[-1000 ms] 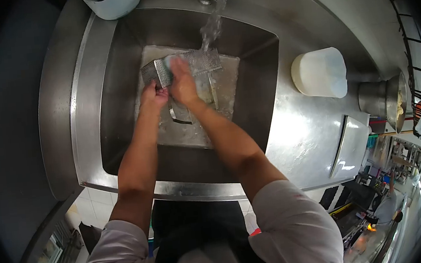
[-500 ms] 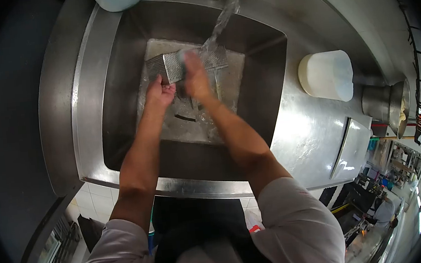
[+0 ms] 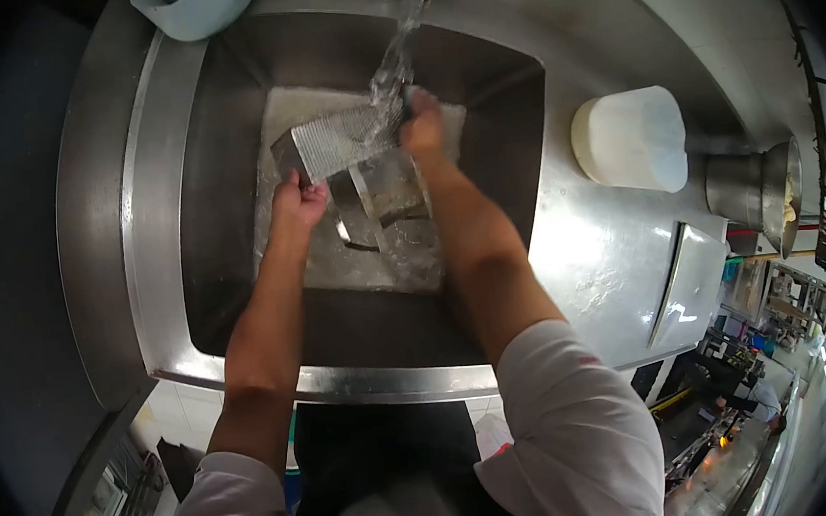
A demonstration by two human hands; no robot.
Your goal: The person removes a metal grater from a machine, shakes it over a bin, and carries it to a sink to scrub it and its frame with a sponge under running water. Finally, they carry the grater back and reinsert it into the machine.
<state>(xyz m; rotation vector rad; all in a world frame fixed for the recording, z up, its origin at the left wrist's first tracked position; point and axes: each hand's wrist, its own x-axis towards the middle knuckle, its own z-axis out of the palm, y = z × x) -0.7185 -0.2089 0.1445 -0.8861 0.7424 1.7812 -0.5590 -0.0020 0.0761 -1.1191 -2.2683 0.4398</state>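
Head cam: grater (image 3: 339,139) btwn both hands' grip.

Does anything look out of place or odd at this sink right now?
Nothing stands out. The left hand and right hand hold a metal grater under the running water inside the sink; water stays in the basin.

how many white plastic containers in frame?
2. One white container sits on the steel counter right of the sink; another container stands at the sink's far-left corner, cut off by the frame edge. More could be out of view.
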